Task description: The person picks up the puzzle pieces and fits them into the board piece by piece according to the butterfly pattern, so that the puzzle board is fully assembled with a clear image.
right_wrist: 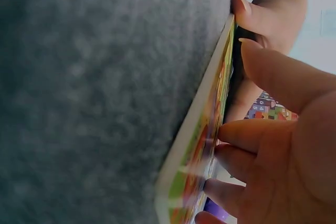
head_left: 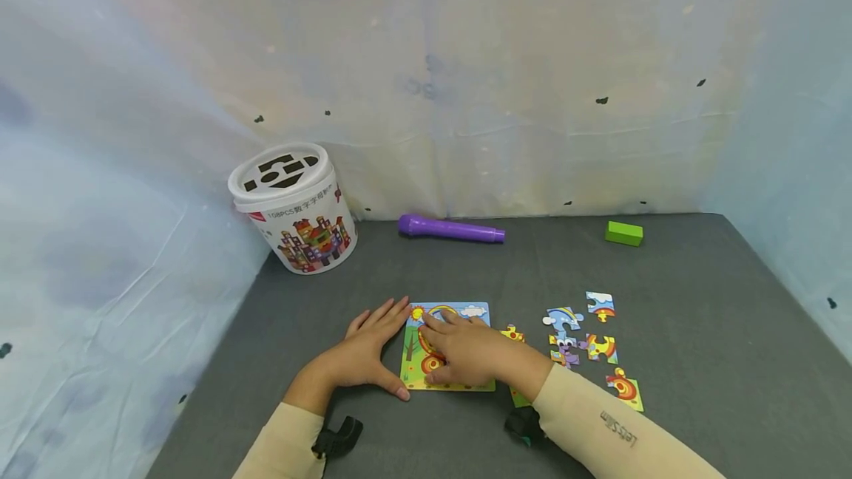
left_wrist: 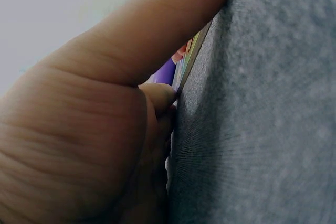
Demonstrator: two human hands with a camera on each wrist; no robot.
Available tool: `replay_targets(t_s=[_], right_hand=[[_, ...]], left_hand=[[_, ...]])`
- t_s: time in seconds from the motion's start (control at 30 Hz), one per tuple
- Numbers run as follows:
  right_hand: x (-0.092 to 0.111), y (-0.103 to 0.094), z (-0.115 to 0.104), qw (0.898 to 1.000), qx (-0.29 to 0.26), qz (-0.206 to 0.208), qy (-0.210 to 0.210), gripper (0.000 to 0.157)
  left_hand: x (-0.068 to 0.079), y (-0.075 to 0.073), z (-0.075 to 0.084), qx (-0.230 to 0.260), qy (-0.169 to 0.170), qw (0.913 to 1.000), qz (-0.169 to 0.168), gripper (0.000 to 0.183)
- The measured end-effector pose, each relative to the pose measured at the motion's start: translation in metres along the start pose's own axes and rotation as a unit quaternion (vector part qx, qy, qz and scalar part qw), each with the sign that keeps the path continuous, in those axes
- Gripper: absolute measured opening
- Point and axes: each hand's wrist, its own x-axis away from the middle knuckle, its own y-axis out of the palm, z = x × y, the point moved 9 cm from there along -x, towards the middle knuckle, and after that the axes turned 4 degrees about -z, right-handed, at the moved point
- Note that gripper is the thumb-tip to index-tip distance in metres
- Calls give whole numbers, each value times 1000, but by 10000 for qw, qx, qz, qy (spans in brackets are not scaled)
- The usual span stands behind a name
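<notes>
A square picture puzzle board [head_left: 414, 368] with a sun, a rainbow and a snail-like spiral lies flat on the dark table. My left hand [head_left: 362, 353] rests at its left side, fingers stretched toward the upper left corner and thumb by the lower left corner. My right hand [head_left: 469, 353] lies over the board, its fingertips touching the picture and covering its middle and right part. From the right wrist view, the board [right_wrist: 191, 166] appears edge-on under slightly bent fingers [right_wrist: 236, 135]. The left wrist view catches the left thumb [left_wrist: 157, 19] beside the board's edge.
Loose jigsaw pieces lie right of the board: a rainbow piece [head_left: 564, 316], a cloud piece [head_left: 601, 303], a spiral piece [head_left: 624, 388] and several others, some partly under the right forearm. Behind stand a white lidded bucket [head_left: 299, 216], a purple microphone-shaped toy [head_left: 452, 229] and a green block [head_left: 623, 233].
</notes>
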Motion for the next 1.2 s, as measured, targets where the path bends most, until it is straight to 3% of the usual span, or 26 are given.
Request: replay_targets(t_s=[0.1, 0.27, 0.47, 0.67, 0.83, 1.0, 1.2], right_hand=[[-1, -1, 1, 9999, -103, 44, -35, 82], [0, -5, 5, 9967, -735, 260, -210, 77], [18, -26, 12, 9773, -1716, 1044, -667, 65], [51, -49, 32, 9407, -2691, 1809, -999, 50], [80, -61, 61, 8971, -3565, 2361, -1114, 34], [102, -65, 90, 8562, -4302, 2605, -1185, 36], [119, -64, 118, 8360, -4507, 2861, -1269, 48]], left_hand=[[-1, 0, 0, -19, 10, 10000, -13, 141], [-1, 3, -4, -59, -3, 10000, -31, 142], [-2, 5, -7, 12, 18, 10000, 26, 142], [-4, 3, -7, -12, 13, 10000, 52, 143], [-4, 1, -7, -29, -8, 10000, 82, 146], [-3, 2, -8, -85, -47, 9999, 75, 146], [-2, 1, -5, 19, -70, 10000, 26, 146]])
